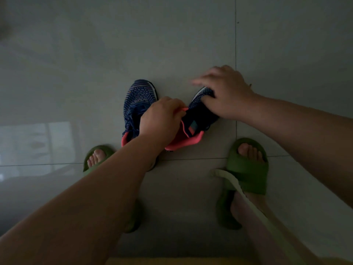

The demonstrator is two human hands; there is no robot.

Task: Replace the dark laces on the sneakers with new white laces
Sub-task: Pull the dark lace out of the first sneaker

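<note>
Two navy knit sneakers with coral-pink linings stand side by side on the grey tiled floor [114,54], toes pointing far. Their openings hold nothing that can be made out in the dim light. The left sneaker [138,98] still carries its dark laces [133,113] over the tongue; the right sneaker [198,113] is tilted, its collar spread wide. The left hand [160,119] has its fingers curled in and pinches the pink edge at the right sneaker's tongue. The right hand [225,92] lies on that sneaker's toe with fingers bent round it, the forefinger blurred and stretched out to the left. Nearer, a pale white lace [240,190] trails across the right one of two green slippers [248,169] worn on the person's feet.
</note>
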